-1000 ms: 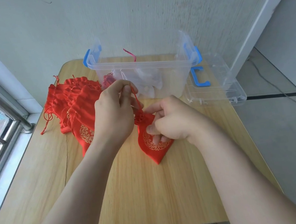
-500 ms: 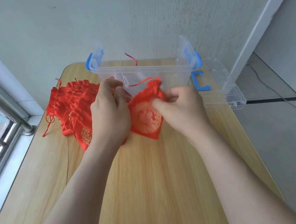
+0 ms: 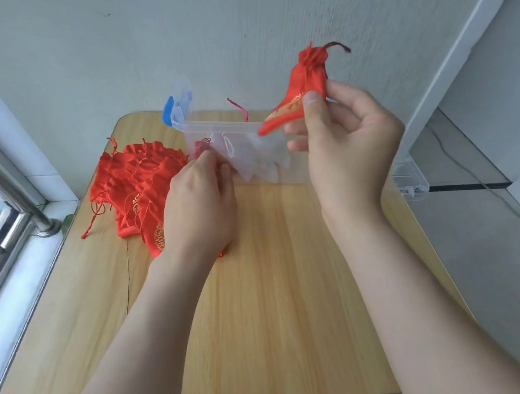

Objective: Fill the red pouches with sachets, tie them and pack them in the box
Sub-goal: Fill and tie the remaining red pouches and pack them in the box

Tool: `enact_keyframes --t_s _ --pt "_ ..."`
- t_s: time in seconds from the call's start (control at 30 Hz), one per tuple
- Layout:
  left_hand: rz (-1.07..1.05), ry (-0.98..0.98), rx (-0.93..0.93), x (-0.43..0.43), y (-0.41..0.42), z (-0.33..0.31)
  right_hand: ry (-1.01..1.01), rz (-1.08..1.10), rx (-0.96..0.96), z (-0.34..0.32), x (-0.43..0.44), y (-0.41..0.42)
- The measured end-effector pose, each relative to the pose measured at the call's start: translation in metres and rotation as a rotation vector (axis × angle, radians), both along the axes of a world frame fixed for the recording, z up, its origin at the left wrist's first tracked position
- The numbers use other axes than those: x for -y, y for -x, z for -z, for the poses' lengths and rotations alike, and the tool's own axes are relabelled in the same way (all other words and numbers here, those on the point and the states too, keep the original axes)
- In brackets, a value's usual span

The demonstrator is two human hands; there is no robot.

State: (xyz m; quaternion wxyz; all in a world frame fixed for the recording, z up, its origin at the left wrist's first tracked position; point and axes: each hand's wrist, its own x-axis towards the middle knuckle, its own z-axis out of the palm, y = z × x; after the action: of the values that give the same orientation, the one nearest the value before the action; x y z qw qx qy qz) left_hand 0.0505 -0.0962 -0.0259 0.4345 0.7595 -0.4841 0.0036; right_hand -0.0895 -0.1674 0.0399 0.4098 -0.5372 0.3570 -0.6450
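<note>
Box (image 3: 207, 128) at the table's (image 3: 284, 295) far edge, sachets (image 3: 260, 162) in it, pile of pouches (image 3: 133, 179) left of it by the far left corner, lid (image 3: 414, 177) at the far right corner, one pouch (image 3: 306, 87) in the right hand (image 3: 346, 145) above the box's right end

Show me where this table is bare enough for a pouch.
Bare wood on the table: the near half between the forearms, and the near-left corner, short of the pile of red pouches. Crowded: the far edge, with that pile, the left hand and the clear plastic box.
</note>
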Motion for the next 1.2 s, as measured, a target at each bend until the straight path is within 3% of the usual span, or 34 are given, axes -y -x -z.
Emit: enact_keyframes --t_s 0.13,0.23,0.43,0.57,0.63,0.73,0.9,1.07,1.2 --pt "0.056 -0.089 0.067 0.0 -0.001 0.006 0.269 0.213 -0.242 -0.003 0.022 -0.024" --pt "0.095 -0.134 0.075 0.0 0.0 0.008 0.33 0.377 -0.394 -0.006 0.039 -0.042" --pt "0.118 -0.171 0.075 0.0 0.0 0.012 0.121 0.439 -0.748 -0.017 0.063 -0.052" --pt "0.136 -0.141 0.105 0.001 -0.003 0.014 -0.056 0.231 -1.003 -0.005 0.074 -0.061" --pt "0.147 -0.11 0.115 0.0 -0.004 0.013 -0.051 0.131 -1.072 -0.001 0.069 -0.067" --pt "0.147 -0.098 0.123 -0.002 -0.005 0.011 0.105 0.133 -1.072 0.001 0.051 -0.067" --pt "0.039 -0.098 0.153 -0.006 -0.008 0.006 0.34 0.276 -0.814 0.015 0.016 -0.051" --pt "-0.277 -0.156 0.172 -0.021 -0.001 -0.002 0.168 0.123 -0.78 0.03 -0.02 -0.03" --pt "-0.327 -0.296 0.169 -0.029 0.001 0.001 -0.1 -0.044 -0.836 0.029 -0.043 -0.011"
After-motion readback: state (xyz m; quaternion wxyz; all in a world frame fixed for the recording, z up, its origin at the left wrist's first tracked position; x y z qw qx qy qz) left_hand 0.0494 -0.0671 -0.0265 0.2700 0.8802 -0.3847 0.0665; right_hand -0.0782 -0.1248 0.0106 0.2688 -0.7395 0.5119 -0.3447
